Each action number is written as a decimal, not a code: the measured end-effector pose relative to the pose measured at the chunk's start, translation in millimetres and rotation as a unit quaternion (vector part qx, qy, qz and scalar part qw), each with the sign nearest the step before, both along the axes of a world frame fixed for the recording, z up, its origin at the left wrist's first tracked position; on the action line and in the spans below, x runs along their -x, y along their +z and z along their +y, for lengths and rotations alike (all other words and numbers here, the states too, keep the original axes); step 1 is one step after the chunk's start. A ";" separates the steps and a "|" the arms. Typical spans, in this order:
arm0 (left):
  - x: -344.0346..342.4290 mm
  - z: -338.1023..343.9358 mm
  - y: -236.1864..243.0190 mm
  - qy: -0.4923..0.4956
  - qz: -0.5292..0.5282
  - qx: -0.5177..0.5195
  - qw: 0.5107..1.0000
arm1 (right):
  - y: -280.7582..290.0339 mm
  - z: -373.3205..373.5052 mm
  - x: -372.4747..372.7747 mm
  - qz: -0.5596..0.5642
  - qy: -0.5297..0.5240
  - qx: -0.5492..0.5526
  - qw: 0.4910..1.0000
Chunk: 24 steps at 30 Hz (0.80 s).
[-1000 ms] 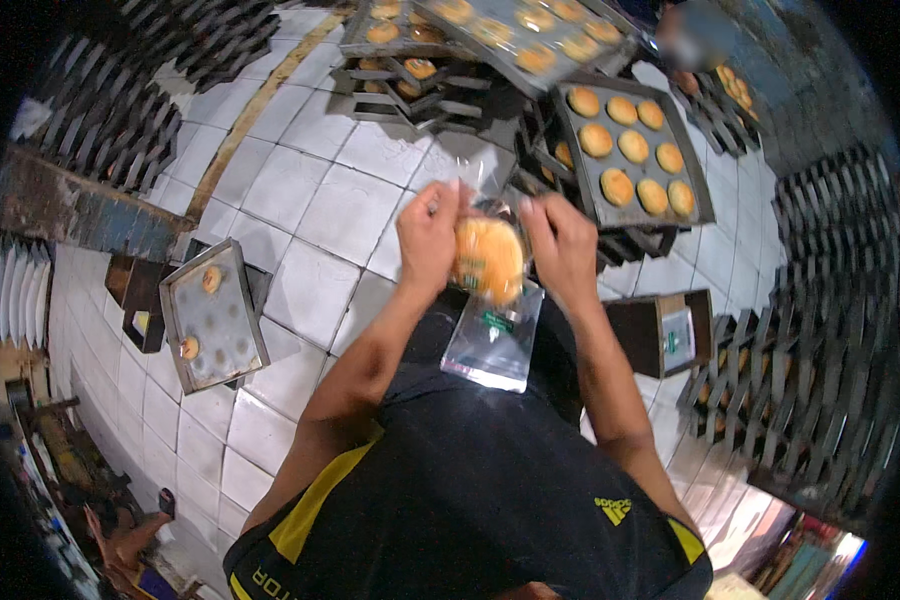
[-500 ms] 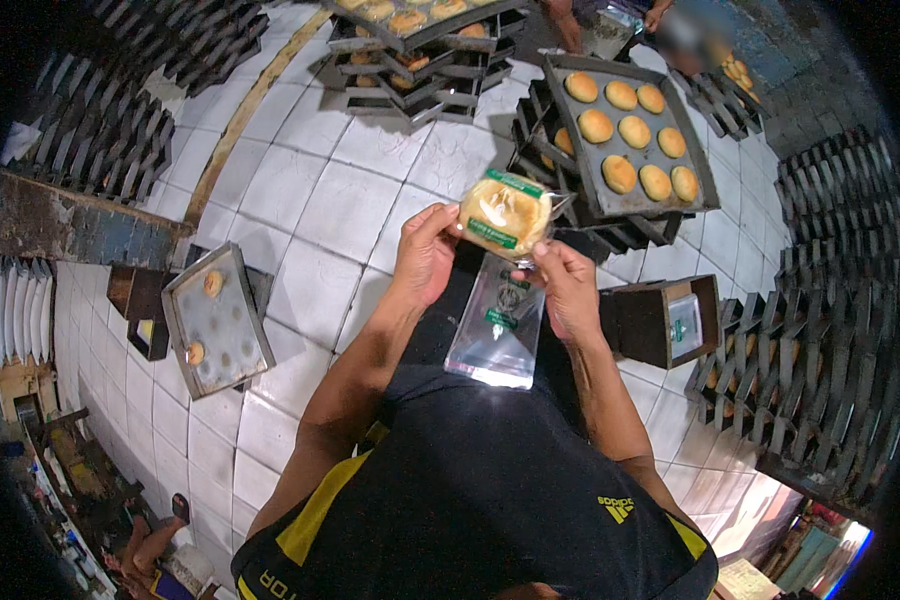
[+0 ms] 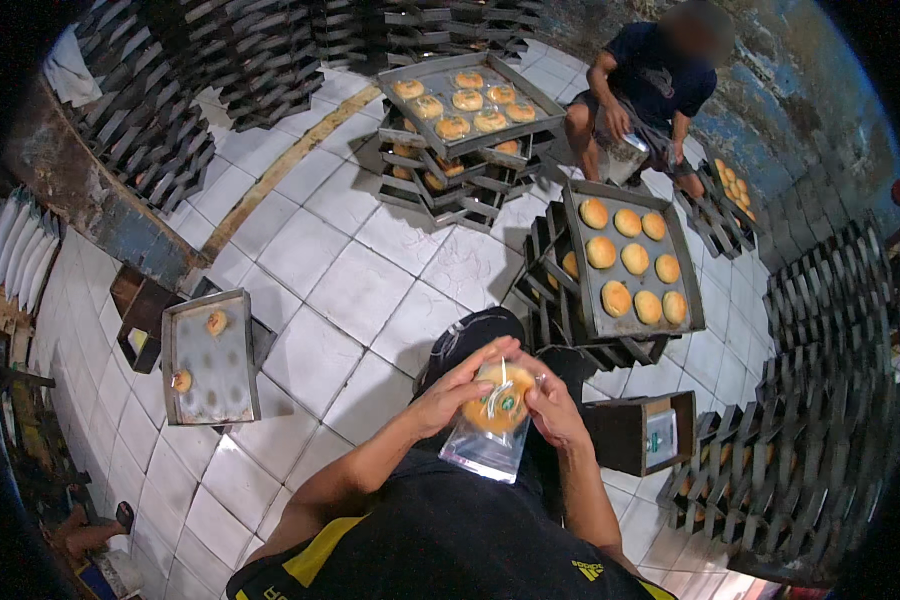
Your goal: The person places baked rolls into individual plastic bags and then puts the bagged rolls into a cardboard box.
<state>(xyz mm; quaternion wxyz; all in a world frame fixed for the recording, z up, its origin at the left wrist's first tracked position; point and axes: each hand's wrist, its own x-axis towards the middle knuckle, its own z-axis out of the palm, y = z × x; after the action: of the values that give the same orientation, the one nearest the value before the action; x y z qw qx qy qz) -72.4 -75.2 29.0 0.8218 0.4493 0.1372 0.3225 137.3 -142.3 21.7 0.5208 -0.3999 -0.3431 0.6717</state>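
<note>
Just over my lap, a round golden bun (image 3: 498,402) in clear plastic sits between my two hands. My left hand (image 3: 462,392) is closed on its left side, with the fingers reaching over the far edge. My right hand (image 3: 555,408) grips the right side, thumb on the front. Below the bun, clear plastic bags (image 3: 478,458) stretch toward my shirt; whether the bun's own wrapper joins them cannot be made out.
Ahead to the right, a metal tray of several buns (image 3: 635,290) tops a stack. Another stack (image 3: 470,115) bears wrapped buns. A tray (image 3: 210,360) with two buns lies left. At right stands a box (image 3: 640,435) holding bags. A person (image 3: 650,90) sits beyond.
Both hands have come down and closer to my lap with the wrapped bun, which now overlaps the bags there. My view has tilted up, bringing more of the other person into sight.
</note>
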 end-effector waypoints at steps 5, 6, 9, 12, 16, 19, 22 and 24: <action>19.0 17.2 -4.7 0.124 0.039 0.006 0.991 | -6.5 10.5 -25.0 -0.088 0.212 0.092 0.969; 19.1 17.6 -4.8 0.101 0.003 0.081 0.992 | -7.5 13.3 -24.0 -0.086 0.251 0.077 0.961; 16.2 15.5 -4.9 0.133 -0.014 0.159 0.978 | -17.2 21.5 -22.2 -0.061 0.282 0.055 0.956; 23.2 22.1 -28.7 0.213 0.041 0.159 0.963 | -10.6 47.8 -11.1 0.049 0.115 -0.023 0.992; 19.5 18.9 -43.7 0.283 0.166 0.106 0.939 | 90.8 66.5 28.9 0.298 0.001 -0.084 0.951; 13.6 5.9 -86.8 0.262 0.200 -0.026 0.944 | 105.2 43.5 39.7 0.243 0.093 -0.097 0.961; 5.0 -6.5 -86.7 0.287 0.321 -0.352 0.831 | 73.9 21.3 35.8 0.108 0.110 -0.093 0.984; 1.7 -14.6 -91.1 0.270 0.376 -0.449 0.764 | 54.3 8.6 35.2 0.006 0.053 -0.049 0.997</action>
<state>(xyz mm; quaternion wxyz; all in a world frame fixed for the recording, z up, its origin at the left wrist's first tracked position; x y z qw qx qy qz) -74.2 -89.9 -62.1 0.2880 0.7965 0.3902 0.3610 102.0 -133.7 76.0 0.5056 -0.3507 -0.3931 0.6832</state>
